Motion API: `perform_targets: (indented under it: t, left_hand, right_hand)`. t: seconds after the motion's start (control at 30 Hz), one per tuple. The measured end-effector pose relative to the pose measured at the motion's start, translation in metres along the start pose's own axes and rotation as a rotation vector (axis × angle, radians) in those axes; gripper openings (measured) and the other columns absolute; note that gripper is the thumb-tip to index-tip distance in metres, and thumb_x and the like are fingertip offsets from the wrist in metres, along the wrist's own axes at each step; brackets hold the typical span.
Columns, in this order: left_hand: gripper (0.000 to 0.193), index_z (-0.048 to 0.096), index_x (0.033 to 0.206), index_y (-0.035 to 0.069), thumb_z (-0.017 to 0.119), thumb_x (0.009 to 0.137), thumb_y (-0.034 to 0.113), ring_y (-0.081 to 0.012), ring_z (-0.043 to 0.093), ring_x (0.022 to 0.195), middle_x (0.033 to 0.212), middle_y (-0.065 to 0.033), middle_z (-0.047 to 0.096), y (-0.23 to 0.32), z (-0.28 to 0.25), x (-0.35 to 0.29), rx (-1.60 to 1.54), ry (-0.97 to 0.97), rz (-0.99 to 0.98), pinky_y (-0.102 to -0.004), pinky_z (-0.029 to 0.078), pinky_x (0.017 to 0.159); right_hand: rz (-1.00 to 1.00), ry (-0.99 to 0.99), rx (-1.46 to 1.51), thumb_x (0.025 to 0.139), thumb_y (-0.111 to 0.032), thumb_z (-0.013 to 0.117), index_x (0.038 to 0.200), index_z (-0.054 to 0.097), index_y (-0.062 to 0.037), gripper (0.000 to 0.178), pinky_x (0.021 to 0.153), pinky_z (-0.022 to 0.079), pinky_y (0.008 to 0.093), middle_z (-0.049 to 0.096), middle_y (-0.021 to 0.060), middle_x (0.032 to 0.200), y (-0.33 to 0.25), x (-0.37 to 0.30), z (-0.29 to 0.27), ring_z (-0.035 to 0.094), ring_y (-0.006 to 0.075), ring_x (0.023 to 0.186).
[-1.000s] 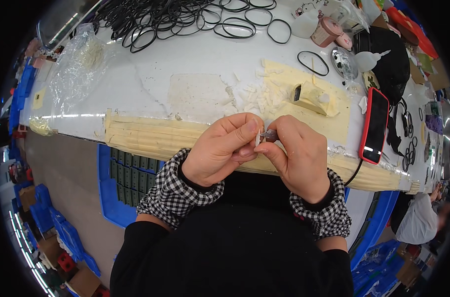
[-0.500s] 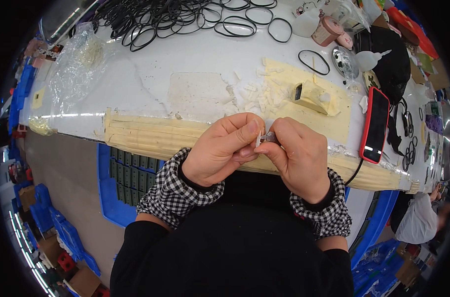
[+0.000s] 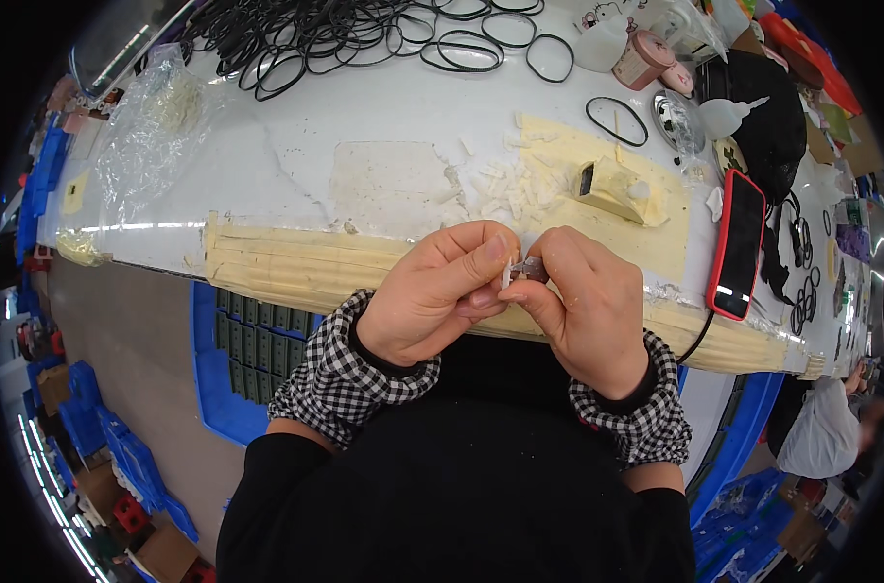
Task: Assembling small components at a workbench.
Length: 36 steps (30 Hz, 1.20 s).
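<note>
White bench (image 3: 383, 107) edged in yellow tape (image 3: 296, 267), heap of black loops (image 3: 257, 41) at its far side, right hand (image 3: 592, 306) at the near edge gripping a small grey tool (image 3: 532, 270), left hand (image 3: 432, 291) pinching a smaller white strip (image 3: 507, 275) beside the tool.

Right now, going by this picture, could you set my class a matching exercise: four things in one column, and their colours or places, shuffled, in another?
Things:
1. Small piece
2. Heap of loops
3. Plastic film
4. Phone

Descriptions:
A. Black, at the far side of the table
B. Red-edged, to the right of the right hand
C. White, at the fingertips of the left hand
D. See-through and crumpled, near the table's left end

Right pairs: 1-C, 2-A, 3-D, 4-B
</note>
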<state>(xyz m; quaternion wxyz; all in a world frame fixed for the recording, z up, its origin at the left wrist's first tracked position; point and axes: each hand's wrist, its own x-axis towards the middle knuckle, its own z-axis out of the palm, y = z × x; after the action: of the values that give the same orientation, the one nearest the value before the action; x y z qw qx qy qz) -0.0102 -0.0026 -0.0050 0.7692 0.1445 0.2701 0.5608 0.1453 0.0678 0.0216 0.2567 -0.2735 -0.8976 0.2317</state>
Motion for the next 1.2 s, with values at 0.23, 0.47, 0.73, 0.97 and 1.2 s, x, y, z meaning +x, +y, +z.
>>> perform_targets:
  t: [0.23,0.47,0.73,0.97,1.2]
  left_hand:
    - [0.023,0.051,0.087,0.006,0.047,0.099,0.026,-0.0034,0.035,0.063,0.075,0.0035,0.044,-0.002,-0.001,0.002,-0.048,-0.044,0.002,-0.0169,0.033,0.058]
    - [0.024,0.050,0.085,0.007,0.046,0.099,0.026,-0.0033,0.033,0.062,0.075,0.0033,0.044,-0.003,0.000,0.003,-0.067,-0.055,0.002,-0.0166,0.033,0.058]
    - [0.024,0.049,0.084,0.008,0.046,0.099,0.026,-0.0035,0.033,0.063,0.074,0.0039,0.043,-0.003,0.001,0.003,-0.067,-0.046,-0.002,-0.0167,0.033,0.058]
    - [0.023,0.050,0.085,0.006,0.046,0.099,0.025,-0.0038,0.034,0.062,0.074,0.0032,0.044,0.000,0.003,0.004,-0.029,-0.012,0.044,-0.0163,0.032,0.056]
    - [0.021,0.052,0.090,0.005,0.044,0.099,0.022,-0.0037,0.037,0.061,0.083,-0.0012,0.055,0.013,-0.004,0.000,0.042,0.161,0.228,-0.0153,0.030,0.051]
  right_hand:
    - [-0.009,0.001,-0.002,0.078,-0.040,0.066,0.078,0.054,-0.0086,0.033,0.049,0.042,0.0320,0.050,0.0042,0.064,0.000,-0.001,0.000,0.054,0.0217,0.056]
    - [-0.004,0.030,0.029,0.077,-0.040,0.067,0.075,0.052,-0.0082,0.035,0.048,0.041,0.0318,0.050,0.0043,0.064,0.001,0.001,0.001,0.054,0.0218,0.055]
    - [0.000,0.009,0.043,0.076,-0.040,0.067,0.074,0.053,-0.0084,0.035,0.047,0.042,0.0312,0.050,0.0042,0.063,0.001,0.000,-0.001,0.054,0.0214,0.054]
    - [0.049,0.039,0.126,0.076,-0.032,0.072,0.073,0.053,-0.0063,0.032,0.046,0.040,0.0298,0.050,0.0050,0.062,0.004,0.001,-0.004,0.052,0.0202,0.052]
    - [0.212,0.163,0.107,0.076,-0.011,0.072,0.084,0.061,-0.0042,0.015,0.050,0.043,0.0285,0.054,0.0067,0.068,0.024,-0.010,-0.005,0.056,0.0191,0.056]
